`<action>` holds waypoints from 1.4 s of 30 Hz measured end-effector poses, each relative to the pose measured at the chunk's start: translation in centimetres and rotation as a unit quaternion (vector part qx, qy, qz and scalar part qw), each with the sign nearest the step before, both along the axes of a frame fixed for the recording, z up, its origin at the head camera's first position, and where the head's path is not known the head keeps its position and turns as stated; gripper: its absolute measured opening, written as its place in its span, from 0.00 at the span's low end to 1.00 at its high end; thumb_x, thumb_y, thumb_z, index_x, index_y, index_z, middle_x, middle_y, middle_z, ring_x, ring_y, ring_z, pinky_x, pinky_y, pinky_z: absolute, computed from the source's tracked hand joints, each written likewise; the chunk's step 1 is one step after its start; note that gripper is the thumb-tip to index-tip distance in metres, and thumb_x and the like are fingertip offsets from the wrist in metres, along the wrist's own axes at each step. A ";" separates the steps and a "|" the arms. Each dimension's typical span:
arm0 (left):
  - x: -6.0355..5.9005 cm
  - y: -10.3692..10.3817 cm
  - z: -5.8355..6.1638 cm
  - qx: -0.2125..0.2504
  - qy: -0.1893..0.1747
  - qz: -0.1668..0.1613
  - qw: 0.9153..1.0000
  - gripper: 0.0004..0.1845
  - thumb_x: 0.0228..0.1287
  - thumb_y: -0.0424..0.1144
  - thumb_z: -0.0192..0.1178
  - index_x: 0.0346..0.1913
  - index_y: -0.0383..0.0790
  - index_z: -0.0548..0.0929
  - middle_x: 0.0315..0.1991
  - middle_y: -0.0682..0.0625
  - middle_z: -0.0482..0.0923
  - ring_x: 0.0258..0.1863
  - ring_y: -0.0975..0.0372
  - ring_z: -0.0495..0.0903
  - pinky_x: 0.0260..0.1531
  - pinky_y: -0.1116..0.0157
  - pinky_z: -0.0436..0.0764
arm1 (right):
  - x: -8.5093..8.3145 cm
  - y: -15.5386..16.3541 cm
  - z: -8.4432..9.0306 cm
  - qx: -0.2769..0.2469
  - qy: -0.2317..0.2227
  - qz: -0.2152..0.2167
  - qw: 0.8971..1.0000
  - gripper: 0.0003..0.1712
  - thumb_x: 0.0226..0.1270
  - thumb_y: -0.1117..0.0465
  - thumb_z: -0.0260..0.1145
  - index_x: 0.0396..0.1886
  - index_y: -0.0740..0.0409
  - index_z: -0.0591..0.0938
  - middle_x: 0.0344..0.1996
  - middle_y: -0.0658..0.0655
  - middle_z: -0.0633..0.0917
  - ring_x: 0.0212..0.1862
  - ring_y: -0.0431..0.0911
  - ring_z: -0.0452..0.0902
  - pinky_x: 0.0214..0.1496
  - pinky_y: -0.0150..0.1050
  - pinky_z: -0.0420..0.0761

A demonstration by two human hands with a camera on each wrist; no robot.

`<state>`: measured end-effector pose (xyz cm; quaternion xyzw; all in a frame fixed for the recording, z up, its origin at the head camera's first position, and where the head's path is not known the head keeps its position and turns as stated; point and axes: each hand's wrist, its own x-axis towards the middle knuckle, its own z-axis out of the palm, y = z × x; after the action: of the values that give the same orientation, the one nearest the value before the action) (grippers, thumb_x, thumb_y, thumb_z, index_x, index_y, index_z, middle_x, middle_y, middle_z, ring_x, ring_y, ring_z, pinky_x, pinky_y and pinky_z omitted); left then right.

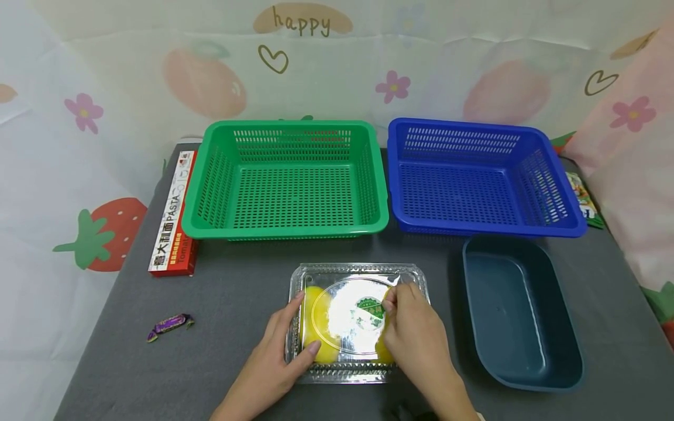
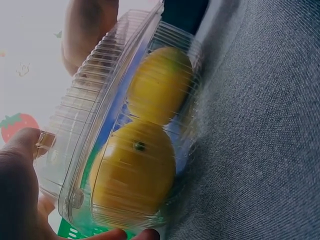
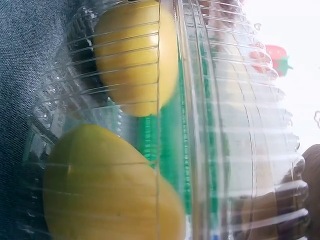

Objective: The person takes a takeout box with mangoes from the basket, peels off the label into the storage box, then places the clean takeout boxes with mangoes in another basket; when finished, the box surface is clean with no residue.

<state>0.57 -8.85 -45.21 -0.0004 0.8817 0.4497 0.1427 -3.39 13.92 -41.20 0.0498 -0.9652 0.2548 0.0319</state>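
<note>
A clear plastic clamshell box point(image 1: 347, 374) lies on the table with its lid down. Inside are yellow fruits point(image 2: 137, 170), rounded and lemon-like, on both the left and right sides. My left hand point(image 1: 274, 351) holds the box's left side, thumb on the lid and fingers along the side wall. On top of the lid is a green and white sticker point(image 1: 371, 307), partly washed out by glare. With curled fingers, my right hand point(image 1: 418, 333) pinches the sticker's right edge between thumb and index finger. In the right wrist view, the box wall and fruits point(image 3: 132, 60) fill most of the picture.
A green basket point(image 1: 286, 231) and a blue basket point(image 1: 489, 227) stand behind the box. To the right is a dark teal tub point(image 1: 521, 316). A pasta box point(image 1: 174, 216) and a purple-wrapped candy point(image 1: 169, 324) lie left; a green packet point(image 1: 585, 202) is partly hidden at right.
</note>
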 end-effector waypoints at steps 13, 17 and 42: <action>-0.1 0.1 0.2 0.002 -0.016 0.002 1.000 0.41 0.62 0.64 0.56 0.72 0.76 0.45 0.70 0.48 0.58 0.66 0.46 0.64 0.53 0.38 0.70 | 0.0 0.2 0.3 -0.025 -0.013 0.009 1.000 0.06 0.65 0.69 0.60 0.30 0.57 0.73 0.29 0.52 0.72 0.22 0.41 0.63 0.23 0.33 0.66; -0.2 0.1 0.3 -0.003 -0.014 0.003 1.000 0.41 0.61 0.65 0.56 0.72 0.77 0.45 0.69 0.49 0.58 0.65 0.47 0.65 0.53 0.38 0.70 | -0.1 0.3 0.5 -0.039 -0.016 0.009 0.999 0.07 0.65 0.70 0.60 0.30 0.57 0.72 0.29 0.52 0.71 0.21 0.41 0.63 0.23 0.32 0.66; 0.0 0.0 0.1 -0.008 -0.008 -0.001 1.000 0.41 0.62 0.65 0.55 0.72 0.78 0.43 0.70 0.49 0.58 0.66 0.47 0.64 0.51 0.38 0.71 | 0.1 0.9 1.1 -0.116 -0.079 0.001 0.990 0.09 0.66 0.75 0.54 0.31 0.58 0.69 0.31 0.54 0.69 0.26 0.44 0.63 0.25 0.32 0.66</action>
<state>0.55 -8.88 -45.07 -0.0043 0.8840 0.4427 0.1500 -3.27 14.80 -40.10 0.0264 -0.9284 0.3686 -0.0392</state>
